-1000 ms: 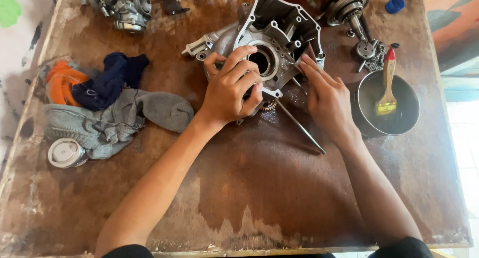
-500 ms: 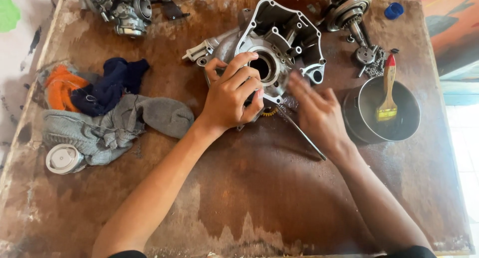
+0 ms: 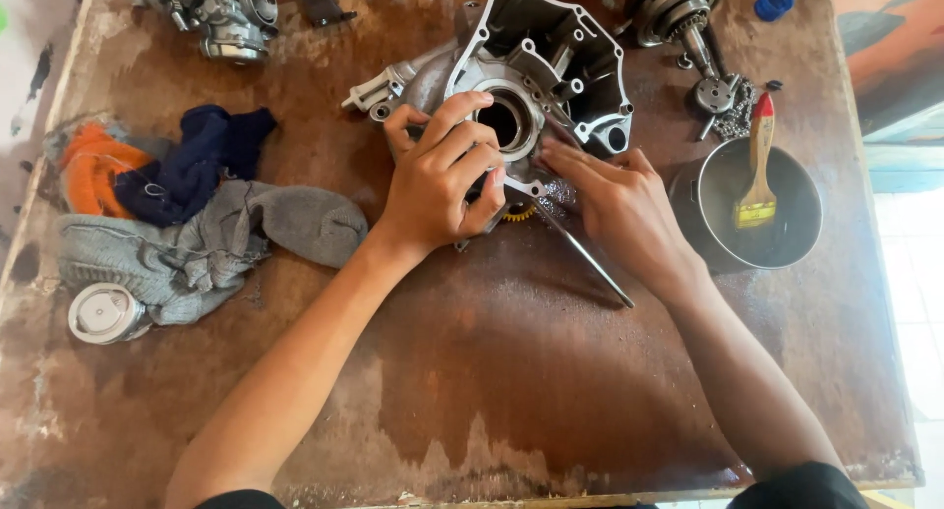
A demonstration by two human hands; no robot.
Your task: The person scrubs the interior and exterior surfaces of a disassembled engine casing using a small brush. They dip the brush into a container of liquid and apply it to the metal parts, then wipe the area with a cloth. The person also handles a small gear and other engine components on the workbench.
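A grey metal engine casing [image 3: 536,86] lies flat at the far middle of the worn brown desk [image 3: 472,371], its round bore facing up. The left hand [image 3: 442,179] rests on the casing's near left edge, its fingers [image 3: 462,111] curled and spread over the rim beside the bore; they press on the casing but do not close around anything. The right hand [image 3: 619,209] lies just right of it, its fingers pressed together and stretched flat against the casing's near right edge. A thin metal rod [image 3: 570,239] runs slantwise on the desk from under the left hand toward the right wrist; whether either hand grips it cannot be told.

To the right stands a dark round bowl [image 3: 796,239] with a yellow-handled brush [image 3: 755,165] in it. To the left lies a heap of grey, blue and orange rags [image 3: 187,234], with a small white round lid [image 3: 103,312] near them.
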